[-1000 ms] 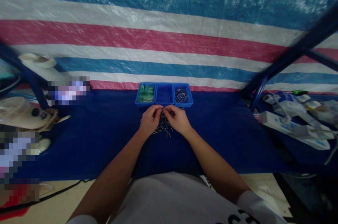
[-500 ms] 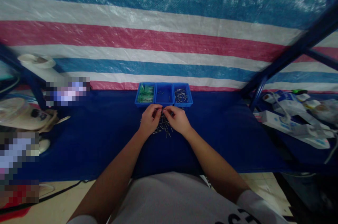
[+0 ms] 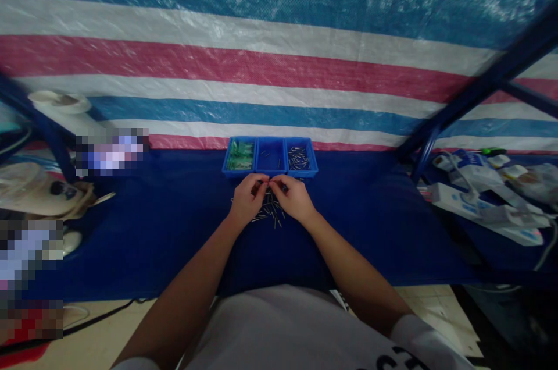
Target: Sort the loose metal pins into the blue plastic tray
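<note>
My left hand (image 3: pixel 248 198) and my right hand (image 3: pixel 293 197) meet over a small heap of thin metal pins (image 3: pixel 269 211) on the dark blue table cover (image 3: pixel 174 224). Both hands are pinched together at the fingertips, which touch between them around something small, probably a pin; I cannot make it out. Just beyond the hands stands a blue three-part tray (image 3: pixel 270 156): green pieces fill its left part, a few pins lie in the middle, more pins in the right.
A striped tarpaulin (image 3: pixel 279 67) hangs behind the table. White power strips and cables (image 3: pixel 483 204) lie at the right beside a blue metal frame (image 3: pixel 479 91). A white roll (image 3: pixel 65 105) and a pale appliance (image 3: pixel 30 187) sit at the left.
</note>
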### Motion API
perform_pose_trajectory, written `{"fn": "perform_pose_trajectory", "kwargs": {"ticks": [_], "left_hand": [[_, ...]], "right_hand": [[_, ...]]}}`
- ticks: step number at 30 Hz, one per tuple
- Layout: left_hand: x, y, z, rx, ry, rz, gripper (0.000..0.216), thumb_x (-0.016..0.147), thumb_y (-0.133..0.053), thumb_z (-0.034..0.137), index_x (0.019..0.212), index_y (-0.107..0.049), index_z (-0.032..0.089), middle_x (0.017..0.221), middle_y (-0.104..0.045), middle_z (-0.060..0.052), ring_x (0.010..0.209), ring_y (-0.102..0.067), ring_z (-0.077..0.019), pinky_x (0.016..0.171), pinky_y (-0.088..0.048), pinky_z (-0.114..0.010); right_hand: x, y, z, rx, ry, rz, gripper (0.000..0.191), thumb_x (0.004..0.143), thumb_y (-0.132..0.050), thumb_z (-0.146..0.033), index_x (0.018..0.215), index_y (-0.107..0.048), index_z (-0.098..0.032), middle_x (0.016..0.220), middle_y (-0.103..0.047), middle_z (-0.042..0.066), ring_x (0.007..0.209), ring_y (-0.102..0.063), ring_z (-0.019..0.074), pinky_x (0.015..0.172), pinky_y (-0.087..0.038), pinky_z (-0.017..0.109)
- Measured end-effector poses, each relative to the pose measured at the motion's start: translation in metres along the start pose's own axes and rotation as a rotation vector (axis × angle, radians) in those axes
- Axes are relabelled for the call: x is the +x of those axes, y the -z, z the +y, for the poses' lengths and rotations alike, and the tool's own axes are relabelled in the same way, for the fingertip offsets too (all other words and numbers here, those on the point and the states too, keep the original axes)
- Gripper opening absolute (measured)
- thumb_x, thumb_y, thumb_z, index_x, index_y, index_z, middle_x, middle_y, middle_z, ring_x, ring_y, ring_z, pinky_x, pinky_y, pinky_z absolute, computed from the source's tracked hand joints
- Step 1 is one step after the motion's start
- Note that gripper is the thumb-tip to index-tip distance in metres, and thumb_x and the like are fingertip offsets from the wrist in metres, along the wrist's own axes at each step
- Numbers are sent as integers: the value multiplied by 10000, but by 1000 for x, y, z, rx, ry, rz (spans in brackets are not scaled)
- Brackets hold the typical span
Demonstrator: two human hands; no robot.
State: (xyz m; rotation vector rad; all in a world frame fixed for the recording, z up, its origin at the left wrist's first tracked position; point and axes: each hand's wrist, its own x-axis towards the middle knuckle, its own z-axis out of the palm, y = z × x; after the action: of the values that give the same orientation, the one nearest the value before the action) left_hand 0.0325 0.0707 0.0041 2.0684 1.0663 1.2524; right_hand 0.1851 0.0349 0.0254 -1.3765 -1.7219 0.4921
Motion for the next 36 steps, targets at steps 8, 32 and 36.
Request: {"fn": "perform_pose_trajectory", "kwargs": {"ticks": [8,32,36], "left_hand": [[0,-1,-5,16,1,-16,160,894,-495,252,983,-614,194,918,-669,-43,772,-632,-142,733,-528,-285],[0,-1,0,-33,23,-2,165,849,-557,246,995,-606,187,883,-679,-27,650,-606,-106,603,-499,-226],[0,0,1,-39,22,6,137,843,-566,227,967,-613,191,863,-676,-18,637,-599,-99,608,-496,-226]], "right_hand": [[0,-1,2,26,-7,28,169,866,-551,-231,992,-658,-195,820,-690,31,722,-634,152,673,-483,253],[-1,-4,9,-65,50,49,99,867,-573,-200,916,-658,-188,841,-685,39,760,-616,165,685,-467,270],[-1,-4,8,-73,48,36,112,881,-556,-205,919,-660,-186,855,-687,48,761,-616,168,684,-465,273]]}}
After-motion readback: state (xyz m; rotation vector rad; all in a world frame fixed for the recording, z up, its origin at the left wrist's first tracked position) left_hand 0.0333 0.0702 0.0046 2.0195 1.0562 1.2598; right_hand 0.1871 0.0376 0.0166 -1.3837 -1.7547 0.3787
